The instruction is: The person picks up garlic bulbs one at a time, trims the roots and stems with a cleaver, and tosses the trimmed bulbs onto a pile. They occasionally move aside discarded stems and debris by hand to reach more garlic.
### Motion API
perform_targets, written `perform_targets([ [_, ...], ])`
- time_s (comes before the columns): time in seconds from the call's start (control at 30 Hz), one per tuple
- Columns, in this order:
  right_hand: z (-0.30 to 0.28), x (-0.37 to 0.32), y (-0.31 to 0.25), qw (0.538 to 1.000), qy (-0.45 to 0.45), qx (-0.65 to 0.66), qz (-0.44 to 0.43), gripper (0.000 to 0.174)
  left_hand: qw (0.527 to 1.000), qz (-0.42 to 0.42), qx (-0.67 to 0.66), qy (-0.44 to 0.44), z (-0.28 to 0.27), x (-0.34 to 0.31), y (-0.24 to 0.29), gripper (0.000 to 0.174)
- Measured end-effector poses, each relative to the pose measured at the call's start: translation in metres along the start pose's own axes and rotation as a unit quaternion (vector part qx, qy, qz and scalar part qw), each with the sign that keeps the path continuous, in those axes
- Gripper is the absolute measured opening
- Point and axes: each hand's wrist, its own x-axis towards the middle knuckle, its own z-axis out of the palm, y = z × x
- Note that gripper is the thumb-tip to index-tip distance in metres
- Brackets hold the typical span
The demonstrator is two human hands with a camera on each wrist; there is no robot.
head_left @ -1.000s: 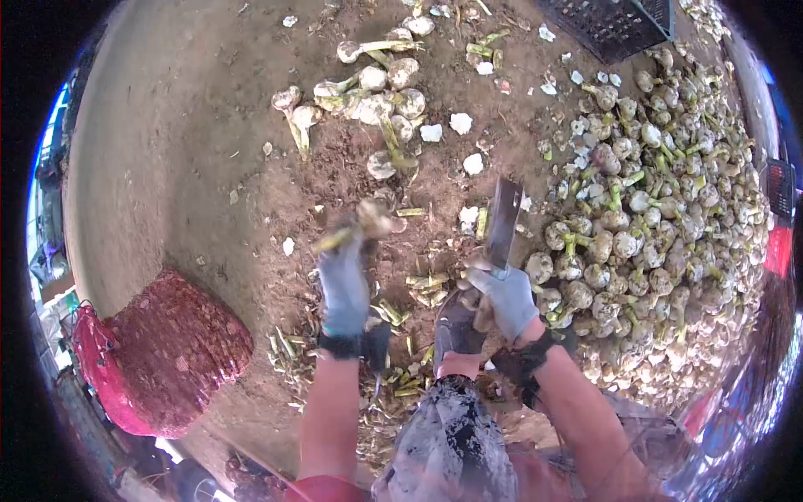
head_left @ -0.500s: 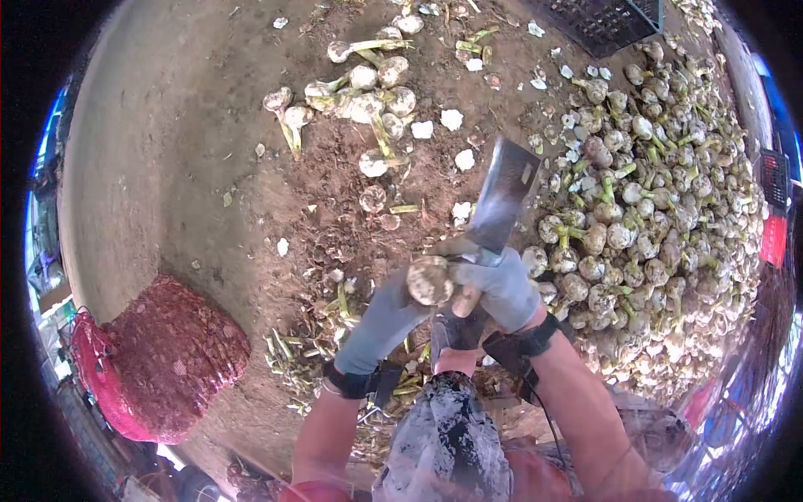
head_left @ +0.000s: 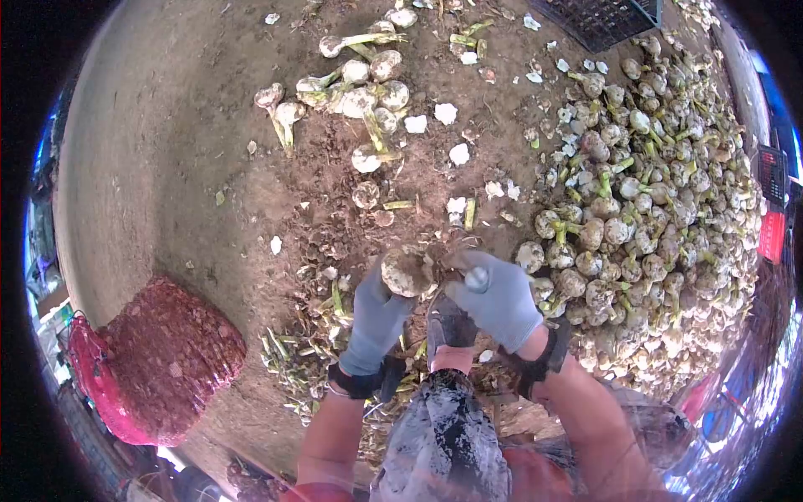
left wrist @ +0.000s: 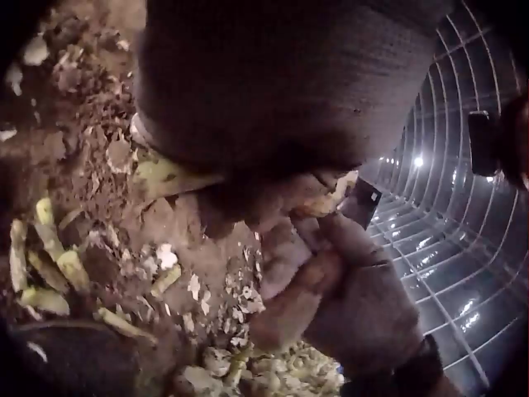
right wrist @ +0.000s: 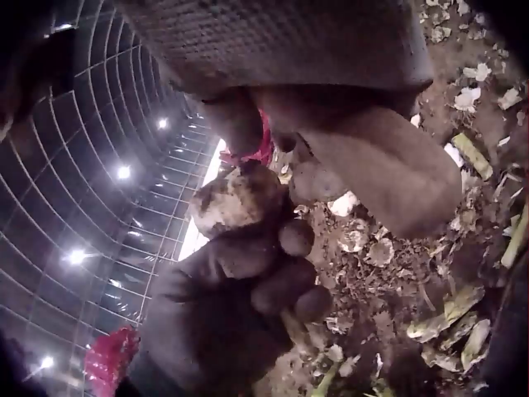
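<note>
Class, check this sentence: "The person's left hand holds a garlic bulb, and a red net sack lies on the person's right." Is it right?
Not quite: the red net sack lies on the person's left, as the head view shows. The left hand does hold a garlic bulb.

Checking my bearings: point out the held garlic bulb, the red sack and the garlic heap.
Held garlic bulb (head_left: 405, 273): head view, on its pale rounded side.
Red sack (head_left: 171, 356): head view, on its broad side.
Garlic heap (head_left: 657, 230): head view, near its middle.
</note>
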Motion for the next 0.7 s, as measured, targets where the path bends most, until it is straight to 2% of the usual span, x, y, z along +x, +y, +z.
perform_targets([
  [0.03, -0.001, -0.003, 0.002, 1.0, 0.0, 0.0, 0.002, 0.039, 0.998, -0.019, 0.052, -0.019, -0.004, 0.0, 0.002, 0.049],
  [0.07, -0.004, -0.007, 0.001, 0.985, -0.022, -0.144, -0.095, 0.036, 0.998, -0.019, 0.052, -0.02, -0.006, -0.004, -0.005, 0.049],
  [0.1, -0.007, -0.009, -0.003, 0.939, -0.044, -0.285, -0.189, 0.033, 0.992, 0.097, 0.083, -0.007, -0.009, -0.011, -0.02, 0.052],
  [0.13, -0.007, -0.012, -0.01, 0.924, -0.039, -0.32, -0.207, 0.03, 0.971, 0.211, 0.112, 0.005, -0.012, -0.017, -0.032, 0.056],
  [0.17, -0.008, -0.012, -0.01, 0.924, -0.038, -0.321, -0.207, 0.03, 0.971, 0.212, 0.112, 0.005, -0.015, -0.021, -0.038, 0.056],
  [0.23, -0.01, -0.009, -0.011, 0.906, -0.037, -0.354, -0.228, 0.03, 0.986, 0.142, 0.083, 0.0, -0.022, -0.027, -0.049, 0.066],
  [0.27, -0.01, -0.009, -0.014, 0.906, -0.037, -0.354, -0.228, 0.03, 0.986, 0.142, 0.083, 0.0, -0.026, -0.023, -0.046, 0.066],
  [0.3, -0.01, -0.009, -0.018, 0.905, -0.061, -0.365, -0.207, 0.031, 0.942, 0.248, 0.224, -0.026, -0.031, -0.017, -0.042, 0.07],
  [0.33, -0.01, -0.009, -0.02, 0.904, -0.086, -0.376, -0.184, 0.031, 0.866, 0.345, 0.357, -0.054, -0.033, -0.014, -0.04, 0.074],
  [0.37, -0.009, -0.012, -0.019, 0.905, -0.088, -0.376, -0.18, 0.031, 0.868, 0.342, 0.356, -0.056, -0.032, -0.014, -0.041, 0.074],
  [0.43, -0.009, -0.013, -0.017, 0.907, -0.074, -0.344, -0.232, 0.032, 0.942, 0.25, 0.21, -0.078, -0.03, -0.012, -0.04, 0.074],
  [0.47, -0.008, -0.012, -0.014, 0.907, -0.073, -0.344, -0.232, 0.032, 0.942, 0.25, 0.21, -0.079, -0.029, -0.012, -0.044, 0.074],
  [0.5, -0.007, -0.011, -0.01, 0.906, -0.07, -0.351, -0.225, 0.032, 0.979, 0.154, 0.102, -0.083, -0.029, -0.015, -0.052, 0.074],
  [0.53, -0.006, -0.01, -0.009, 0.905, -0.067, -0.36, -0.219, 0.033, 0.995, 0.056, -0.009, -0.084, -0.028, -0.017, -0.057, 0.074],
  [0.57, -0.007, -0.009, -0.009, 0.905, -0.067, -0.36, -0.219, 0.033, 0.995, 0.056, -0.009, -0.084, -0.024, -0.021, -0.052, 0.074],
  [0.6, -0.007, -0.01, -0.009, 0.908, -0.062, -0.356, -0.212, 0.03, 0.973, -0.006, -0.217, -0.076, -0.019, -0.026, -0.044, 0.071],
  [0.63, -0.007, -0.01, -0.009, 0.911, -0.057, -0.352, -0.206, 0.027, 0.905, -0.069, -0.414, -0.063, -0.017, -0.028, -0.04, 0.069],
  [0.67, -0.007, -0.007, -0.006, 0.911, -0.058, -0.352, -0.206, 0.027, 0.905, -0.069, -0.414, -0.063, -0.019, -0.025, -0.04, 0.069],
  [0.7, -0.006, -0.003, 0.001, 0.912, -0.09, -0.37, -0.154, 0.023, 0.975, 0.026, -0.203, -0.085, -0.021, -0.02, -0.039, 0.064],
])
